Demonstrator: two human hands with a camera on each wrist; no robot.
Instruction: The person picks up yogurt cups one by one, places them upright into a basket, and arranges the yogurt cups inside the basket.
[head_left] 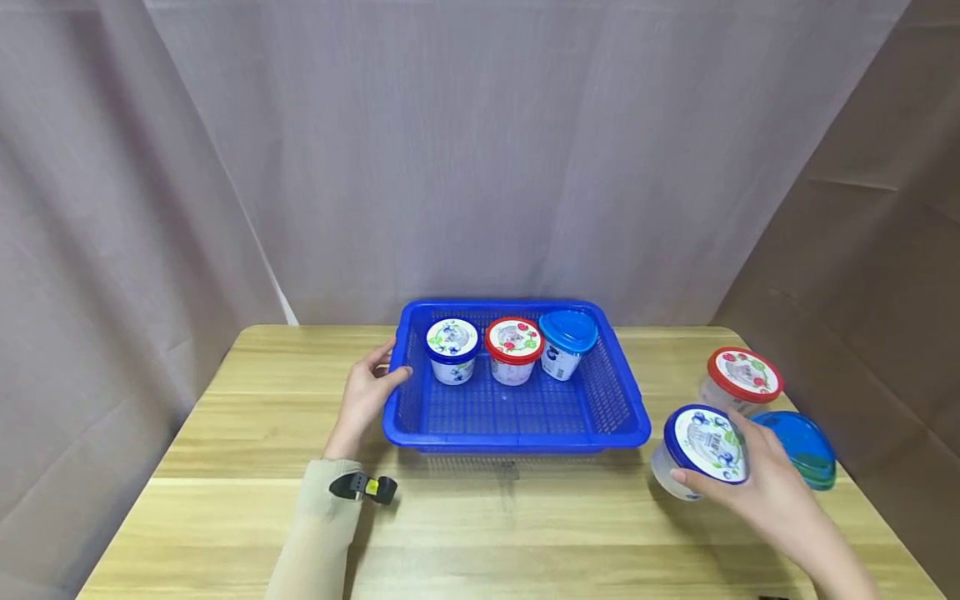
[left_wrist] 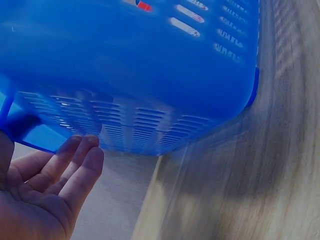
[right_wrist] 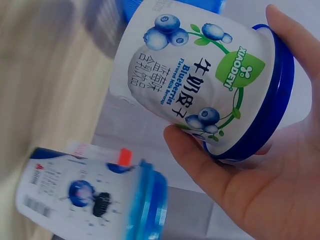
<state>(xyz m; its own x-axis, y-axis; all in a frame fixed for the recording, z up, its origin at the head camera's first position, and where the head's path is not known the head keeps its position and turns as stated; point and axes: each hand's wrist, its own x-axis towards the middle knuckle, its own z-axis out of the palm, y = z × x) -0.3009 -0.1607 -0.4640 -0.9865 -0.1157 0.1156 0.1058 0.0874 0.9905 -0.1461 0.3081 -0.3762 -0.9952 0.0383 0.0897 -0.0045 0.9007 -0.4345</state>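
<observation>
My left hand [head_left: 369,392] holds the left rim of a blue plastic basket [head_left: 517,440], thumb over the edge. Its fingers [left_wrist: 82,170] lie along the outer slotted wall in the left wrist view. At the right, my right hand [head_left: 765,475] grips a blueberry milk tub [head_left: 708,446] around its dark blue lid, slightly tilted. The tub's printed side [right_wrist: 195,75] faces the right wrist camera. Inside the basket, in a row at the back, stand a dark-blue-lidded tub [head_left: 453,350], a red-lidded tub [head_left: 513,348] and a leaning light-blue-lidded tub [head_left: 567,340].
Behind the right hand on the wooden table [head_left: 480,533] stand another red-lidded tub [head_left: 742,377] and a partly hidden tub with a light blue lid [head_left: 802,446]. Grey curtains [head_left: 465,150] hang behind the table and along its sides.
</observation>
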